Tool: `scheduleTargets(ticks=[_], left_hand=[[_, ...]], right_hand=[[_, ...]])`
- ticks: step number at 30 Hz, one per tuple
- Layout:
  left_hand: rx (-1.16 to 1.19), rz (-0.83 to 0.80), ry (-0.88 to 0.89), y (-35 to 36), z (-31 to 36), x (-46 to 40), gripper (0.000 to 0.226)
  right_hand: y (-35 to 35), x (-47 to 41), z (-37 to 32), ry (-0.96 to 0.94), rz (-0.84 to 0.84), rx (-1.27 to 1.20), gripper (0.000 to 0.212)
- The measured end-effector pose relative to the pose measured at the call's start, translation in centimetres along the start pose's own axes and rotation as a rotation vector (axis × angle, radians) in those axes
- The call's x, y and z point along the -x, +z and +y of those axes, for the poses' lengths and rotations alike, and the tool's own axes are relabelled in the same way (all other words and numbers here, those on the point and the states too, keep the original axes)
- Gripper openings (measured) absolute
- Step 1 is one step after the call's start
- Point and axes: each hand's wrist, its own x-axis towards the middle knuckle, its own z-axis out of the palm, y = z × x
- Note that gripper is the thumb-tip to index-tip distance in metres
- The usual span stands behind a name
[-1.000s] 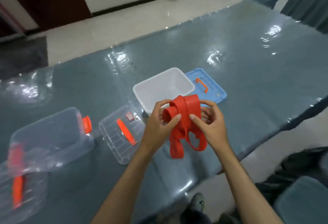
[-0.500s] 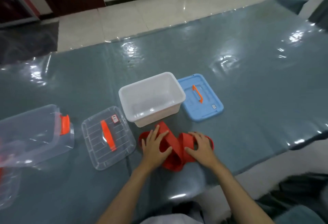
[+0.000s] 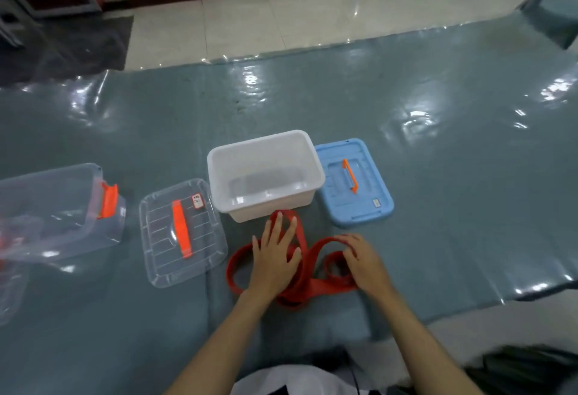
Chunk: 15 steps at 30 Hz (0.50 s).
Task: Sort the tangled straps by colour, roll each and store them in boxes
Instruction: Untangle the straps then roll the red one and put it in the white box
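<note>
The red strap [image 3: 294,272] lies in loose loops on the grey-blue table cover [image 3: 438,175], just near of the white box [image 3: 266,175], its tangle running left to right under both hands. The left hand [image 3: 275,257] presses flat on it with fingers spread, pointing far toward the box. The right hand [image 3: 362,261] rests on the right loop, fingers bent over its top edge; whether they pinch it is blurred. Both hands sit equally close. Half a second ago the loops were bunched tighter between the hands; now they are spread wider. The clear lid [image 3: 181,232] lies left, the blue lid [image 3: 353,181] far right.
</note>
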Motion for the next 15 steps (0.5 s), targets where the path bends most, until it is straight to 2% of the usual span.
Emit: scheduleTargets(ticks=[2,7,11,15], left_hand=[[0.055,0.037,-0.037,-0.1,1.0,0.1,0.067],[0.009,0.135,-0.107,-0.2,1.1,1.8,0.055],[-0.16,0.136,-0.108,-0.4,0.1,4.1,0.06],[-0.288,0.211,-0.113,-2.4,0.0,6.5,0.042]], right_hand=[[-0.8,0.1,0.3,-0.014,-0.002,0.001,0.043],[-1.4,-0.2,2.0,-0.139,-0.007,0.012,0.04],[-1.5,-0.3,0.7,-0.243,-0.022,0.108,0.037],[-1.2,-0.5,-3.3,-0.445,-0.024,0.256,0.031]])
